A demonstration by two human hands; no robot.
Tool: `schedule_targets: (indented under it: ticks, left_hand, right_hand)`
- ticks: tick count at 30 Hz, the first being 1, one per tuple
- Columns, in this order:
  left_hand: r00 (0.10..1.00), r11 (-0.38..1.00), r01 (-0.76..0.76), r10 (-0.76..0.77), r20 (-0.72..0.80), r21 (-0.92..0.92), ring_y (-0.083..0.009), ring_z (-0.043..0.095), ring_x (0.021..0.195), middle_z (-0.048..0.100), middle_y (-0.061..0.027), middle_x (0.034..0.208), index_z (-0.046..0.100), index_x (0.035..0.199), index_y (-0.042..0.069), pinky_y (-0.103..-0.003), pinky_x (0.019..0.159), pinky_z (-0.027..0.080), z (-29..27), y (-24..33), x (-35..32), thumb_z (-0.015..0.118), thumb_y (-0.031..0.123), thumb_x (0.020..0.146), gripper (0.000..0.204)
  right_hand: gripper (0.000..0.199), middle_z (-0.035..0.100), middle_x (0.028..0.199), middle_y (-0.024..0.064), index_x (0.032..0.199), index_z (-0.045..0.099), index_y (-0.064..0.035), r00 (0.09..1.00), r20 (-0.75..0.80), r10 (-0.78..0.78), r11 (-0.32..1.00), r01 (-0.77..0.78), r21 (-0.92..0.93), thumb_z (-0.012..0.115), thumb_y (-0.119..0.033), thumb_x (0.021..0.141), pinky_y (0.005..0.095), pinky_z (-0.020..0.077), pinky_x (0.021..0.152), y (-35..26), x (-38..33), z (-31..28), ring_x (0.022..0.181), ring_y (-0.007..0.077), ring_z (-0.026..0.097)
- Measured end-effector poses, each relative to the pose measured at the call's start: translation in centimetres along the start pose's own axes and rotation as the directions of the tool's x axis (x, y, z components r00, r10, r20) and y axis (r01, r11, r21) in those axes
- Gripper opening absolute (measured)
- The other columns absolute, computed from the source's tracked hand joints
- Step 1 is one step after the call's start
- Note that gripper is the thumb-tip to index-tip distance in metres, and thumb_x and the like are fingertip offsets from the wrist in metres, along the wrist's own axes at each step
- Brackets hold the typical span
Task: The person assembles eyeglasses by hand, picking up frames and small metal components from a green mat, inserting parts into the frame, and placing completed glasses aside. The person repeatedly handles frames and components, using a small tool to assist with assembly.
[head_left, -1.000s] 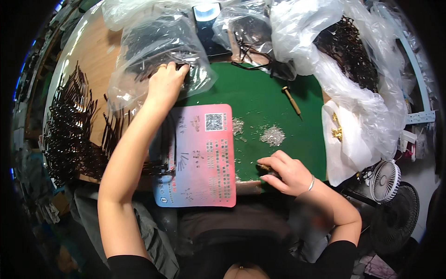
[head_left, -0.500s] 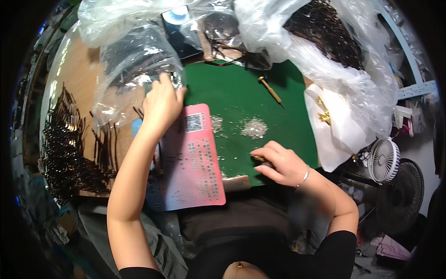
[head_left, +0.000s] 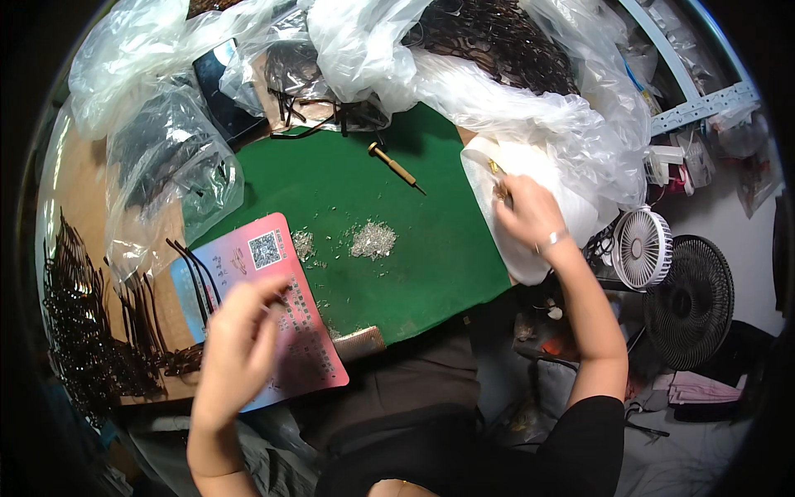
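Right hand (head_left: 528, 217) has moved from the green mat (head_left: 447, 240) to the white bag (head_left: 530, 170), fingers curled inside; left hand (head_left: 240, 348) pinches thin dark strips (head_left: 195, 277), long axes pointing away from the mat.

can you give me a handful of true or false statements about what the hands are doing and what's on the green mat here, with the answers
1. The left hand is over the pink and blue card. True.
2. The right hand reaches into the white bag at the mat's right edge. True.
3. The wooden-handled tool is held in the right hand. False: it lies loose on the green mat, apart from both hands.
4. The pile of small silvery bits sits on the pink card. False: it lies on the green mat, right of the card.
5. A small white fan stands right of the mat. True.
6. The dark thin strips are piled on the right side. False: they lie at the left, on the brown surface.
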State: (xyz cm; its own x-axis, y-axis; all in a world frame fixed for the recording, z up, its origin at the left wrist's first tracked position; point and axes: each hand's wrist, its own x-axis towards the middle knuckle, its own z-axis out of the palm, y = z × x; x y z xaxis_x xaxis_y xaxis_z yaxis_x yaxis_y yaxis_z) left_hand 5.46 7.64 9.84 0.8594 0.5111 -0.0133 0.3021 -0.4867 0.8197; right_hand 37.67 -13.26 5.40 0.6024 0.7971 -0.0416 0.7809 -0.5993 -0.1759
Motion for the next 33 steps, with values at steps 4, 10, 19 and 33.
schedule_targets:
  ticks: [4, 10, 19, 33]
  left_hand:
    - [0.990, 0.969, 0.137, -0.128, 0.057, -0.206, -0.0155, 0.057, 0.069, 0.060, -0.0107, 0.082, 0.059, 0.108, -0.002, -0.027, 0.063, 0.046, 2.5, 0.2, -2.9, 0.058, -0.002, 0.081, 0.027]
    - [0.960, 0.881, 0.281, -0.268, 0.087, -0.381, -0.0117, 0.060, 0.066, 0.062, -0.0091, 0.083, 0.058, 0.112, -0.002, -0.025, 0.059, 0.049, 4.3, -0.8, -4.2, 0.054, -0.001, 0.086, 0.026]
    - [0.956, 0.831, 0.295, -0.258, 0.143, -0.471, -0.0074, 0.057, 0.064, 0.065, -0.0068, 0.083, 0.052, 0.114, -0.001, -0.022, 0.062, 0.049, 6.5, -0.5, -3.2, 0.043, 0.005, 0.095, 0.022]
    - [0.952, 0.719, 0.306, -0.231, 0.201, -0.624, -0.0046, 0.057, 0.060, 0.067, -0.0076, 0.090, 0.053, 0.116, -0.001, -0.019, 0.056, 0.049, 7.2, -1.1, -4.4, 0.048, 0.005, 0.092, 0.025]
  right_hand:
    - [0.013, 0.061, 0.080, 0.0172, 0.083, 0.058, -0.0033, 0.997, 0.062, 0.051, 0.995, -0.045, -0.089, 0.055, -0.014, 0.076, 0.0404, 0.0475, 0.068, 1.0, 3.2, 1.2, 0.076, 0.0348, 0.059]
    - [0.014, 0.062, 0.067, 0.0191, 0.076, 0.059, 0.0004, 0.925, 0.313, 0.215, 0.944, -0.279, 0.174, 0.056, -0.012, 0.070, 0.0363, 0.0487, 0.067, 1.8, 3.7, 0.3, 0.066, 0.0314, 0.063]
    - [0.014, 0.061, 0.065, 0.0084, 0.080, 0.054, -0.0001, 0.953, 0.159, 0.260, 0.920, -0.294, 0.260, 0.058, -0.013, 0.078, 0.0282, 0.0475, 0.055, 2.1, 3.4, 0.6, 0.057, 0.0130, 0.059]
    - [0.015, 0.060, 0.067, 0.0047, 0.078, 0.060, 0.0002, 0.933, 0.358, 0.031, 0.703, -0.275, 0.656, 0.064, -0.014, 0.081, 0.0255, 0.0456, 0.054, -8.7, -1.3, -5.8, 0.059, 0.0098, 0.057]
